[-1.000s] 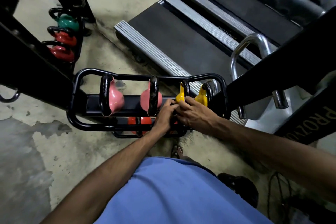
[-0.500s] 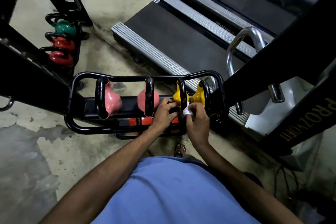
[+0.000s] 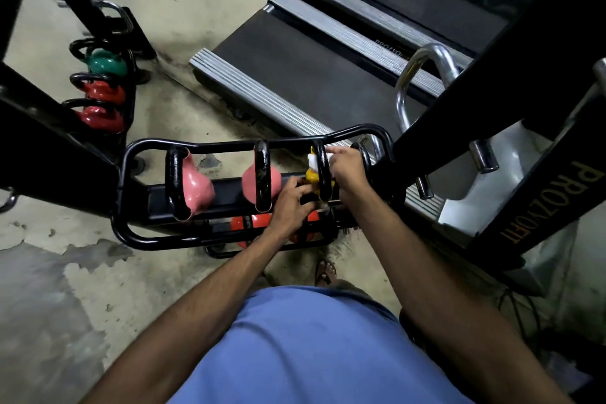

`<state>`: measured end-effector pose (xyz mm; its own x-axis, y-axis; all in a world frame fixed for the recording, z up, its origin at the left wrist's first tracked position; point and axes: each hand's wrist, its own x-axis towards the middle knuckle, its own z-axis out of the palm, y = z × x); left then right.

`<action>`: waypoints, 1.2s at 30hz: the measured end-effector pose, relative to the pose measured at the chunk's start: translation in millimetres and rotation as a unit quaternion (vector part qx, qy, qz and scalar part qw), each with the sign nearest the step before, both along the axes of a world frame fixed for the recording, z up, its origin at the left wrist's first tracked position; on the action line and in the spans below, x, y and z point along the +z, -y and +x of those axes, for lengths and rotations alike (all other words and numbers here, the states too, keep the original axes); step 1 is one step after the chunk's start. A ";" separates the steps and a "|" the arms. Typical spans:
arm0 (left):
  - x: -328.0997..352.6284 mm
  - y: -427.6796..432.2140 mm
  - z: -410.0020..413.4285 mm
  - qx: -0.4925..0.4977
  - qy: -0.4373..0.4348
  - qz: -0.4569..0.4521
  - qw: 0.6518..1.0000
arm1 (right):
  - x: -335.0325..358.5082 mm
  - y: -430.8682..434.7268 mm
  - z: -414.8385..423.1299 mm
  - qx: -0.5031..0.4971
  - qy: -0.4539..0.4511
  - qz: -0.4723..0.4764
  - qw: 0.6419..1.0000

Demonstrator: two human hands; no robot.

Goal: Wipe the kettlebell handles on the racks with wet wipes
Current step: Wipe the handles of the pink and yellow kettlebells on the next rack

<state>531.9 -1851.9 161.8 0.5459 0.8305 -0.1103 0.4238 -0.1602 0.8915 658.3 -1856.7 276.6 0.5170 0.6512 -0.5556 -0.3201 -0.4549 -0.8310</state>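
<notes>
A black tubular rack (image 3: 131, 226) holds two pink kettlebells (image 3: 196, 188) (image 3: 251, 185) and a yellow kettlebell (image 3: 311, 175), each with a black handle. My right hand (image 3: 349, 167) presses a white wet wipe (image 3: 313, 161) against the far part of the yellow kettlebell's handle (image 3: 323, 174). My left hand (image 3: 290, 203) grips the yellow kettlebell low down, near the rack's middle bar. Red kettlebells (image 3: 242, 223) sit on the lower shelf, mostly hidden by the rack and my arm. A second yellow kettlebell's handle (image 3: 364, 154) peeks out behind my right hand.
A second rack at the upper left carries a green kettlebell (image 3: 106, 62) and two red ones (image 3: 105, 93). A treadmill deck (image 3: 295, 75) lies beyond the rack. A black machine frame (image 3: 524, 108) crosses the right side. My sandalled foot (image 3: 324, 272) stands on the worn concrete floor.
My right hand has slid the wipe from the near part of the yellow kettlebell's handle up to its far part. My left hand has stayed on the kettlebell.
</notes>
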 end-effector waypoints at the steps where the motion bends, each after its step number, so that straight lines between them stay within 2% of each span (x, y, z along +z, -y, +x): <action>1: 0.2 0.8 0.0 -0.001 0.001 -0.003 1.000 | -1.1 -5.2 2.2 -0.013 0.010 -0.006 1.000; 4: -0.6 2.7 -1.3 -0.002 0.004 -0.013 1.000 | -10.7 -9.3 7.2 -0.003 0.116 -0.023 0.993; 8: -3.0 2.5 -1.9 -0.007 -0.006 -0.004 1.000 | -27.3 35.2 -0.9 0.071 0.284 -0.039 0.955; 12: -2.9 2.4 -2.7 -0.010 -0.012 0.012 1.000 | -34.4 90.6 -19.6 0.092 0.332 0.006 0.939; 15: -1.5 2.7 -3.0 -0.011 -0.011 0.014 1.000 | -46.6 89.4 -21.3 0.067 0.384 0.032 0.920; 18: 2.0 0.0 -2.5 -0.008 -0.008 -0.001 1.000 | -48.0 86.9 -22.1 0.112 0.486 0.086 0.862; 21: 4.8 -1.4 -0.9 -0.009 0.003 -0.002 1.000 | -58.1 86.9 -11.1 0.211 0.587 0.110 0.773; 23: 6.4 -1.6 -0.9 -0.007 0.010 -0.002 1.000 | -63.6 84.9 -2.1 0.257 0.630 0.120 0.723; 25: 6.6 -2.6 -1.7 -0.006 0.007 -0.002 1.000 | -64.0 83.1 4.0 0.286 0.650 0.143 0.690; 27: 6.5 -5.3 -1.5 -0.007 0.000 -0.001 1.000 | -62.3 80.4 7.4 0.274 0.649 0.141 0.695; 31: 10.9 -10.2 -0.3 0.009 0.000 -0.019 1.000 | -58.4 68.9 4.3 0.192 0.568 0.115 0.792; 34: 11.9 -9.6 0.0 0.005 -0.005 -0.029 1.000 | -43.5 50.4 -2.1 0.153 0.513 0.117 0.837; 36: 9.9 -7.9 -0.3 -0.001 0.000 -0.038 0.999 | -34.9 29.8 -1.6 0.129 0.474 0.084 0.867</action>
<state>531.5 -1844.0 171.7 0.5473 0.8191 -0.1720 0.4230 -0.0934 0.9013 656.7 -1886.5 241.7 0.5140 0.8439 0.1538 0.6382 -0.2565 -0.7259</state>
